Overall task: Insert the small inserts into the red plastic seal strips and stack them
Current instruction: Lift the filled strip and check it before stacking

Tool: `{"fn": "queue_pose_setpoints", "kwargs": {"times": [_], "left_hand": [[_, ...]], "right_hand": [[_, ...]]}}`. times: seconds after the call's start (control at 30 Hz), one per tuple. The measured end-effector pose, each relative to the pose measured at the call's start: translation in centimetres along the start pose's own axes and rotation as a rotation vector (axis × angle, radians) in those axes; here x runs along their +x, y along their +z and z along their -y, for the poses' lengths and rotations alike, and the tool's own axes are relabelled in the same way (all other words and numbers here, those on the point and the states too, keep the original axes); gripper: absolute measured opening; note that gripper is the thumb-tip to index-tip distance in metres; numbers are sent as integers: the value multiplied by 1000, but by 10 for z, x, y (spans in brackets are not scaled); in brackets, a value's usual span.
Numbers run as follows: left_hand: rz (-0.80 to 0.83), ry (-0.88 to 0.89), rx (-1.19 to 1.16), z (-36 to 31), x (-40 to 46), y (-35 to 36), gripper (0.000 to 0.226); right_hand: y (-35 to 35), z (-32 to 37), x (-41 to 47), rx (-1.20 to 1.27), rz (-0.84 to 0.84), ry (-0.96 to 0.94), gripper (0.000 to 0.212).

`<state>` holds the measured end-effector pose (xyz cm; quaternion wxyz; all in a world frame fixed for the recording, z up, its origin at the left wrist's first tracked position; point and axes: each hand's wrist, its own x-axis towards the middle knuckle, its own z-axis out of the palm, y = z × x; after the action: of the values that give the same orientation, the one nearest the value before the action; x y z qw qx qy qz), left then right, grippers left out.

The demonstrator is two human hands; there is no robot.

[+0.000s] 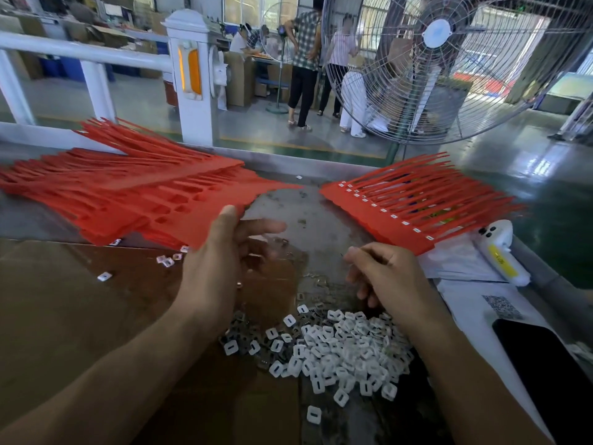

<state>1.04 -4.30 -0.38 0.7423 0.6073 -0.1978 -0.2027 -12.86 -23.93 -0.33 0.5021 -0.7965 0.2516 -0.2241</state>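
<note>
A big heap of red seal strips lies on the left of the metal table. My left hand pinches the near corner of the top strip sheet, thumb on top and fingers underneath. A second stack of red strips with white inserts fitted along its edge lies at the right. My right hand hovers over the table with its fingers curled, thumb against forefinger; whether it holds an insert I cannot tell. A pile of small white inserts lies under my forearms.
Brown cardboard covers the near left of the table, with a few stray inserts on it. A white handheld device, papers with a QR code and a black phone lie at right. A large fan stands behind the table.
</note>
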Motion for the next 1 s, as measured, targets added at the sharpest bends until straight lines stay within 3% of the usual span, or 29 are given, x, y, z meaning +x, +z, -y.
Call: {"fn": "queue_pose_setpoints", "kwargs": {"times": [0.1, 0.33, 0.47, 0.6, 0.73, 0.87, 1.0], "left_hand": [[124, 122, 271, -1, -17, 7, 68], [289, 166, 293, 1, -35, 19, 39], [406, 228, 497, 4, -34, 18, 49], [503, 222, 591, 0, -34, 18, 40], [545, 204, 623, 1, -31, 15, 49], [615, 68, 304, -2, -24, 16, 64], [940, -94, -306, -16, -21, 16, 96]], "right_hand": [[2, 4, -2, 141, 88, -72, 10], [11, -2, 1, 312, 358, -114, 61], [15, -3, 2, 526, 359, -114, 57], [20, 5, -3, 555, 389, -176, 56], [32, 18, -13, 619, 459, -65, 62], [30, 26, -14, 690, 430, -32, 54], [30, 22, -9, 701, 387, -6, 43]]}}
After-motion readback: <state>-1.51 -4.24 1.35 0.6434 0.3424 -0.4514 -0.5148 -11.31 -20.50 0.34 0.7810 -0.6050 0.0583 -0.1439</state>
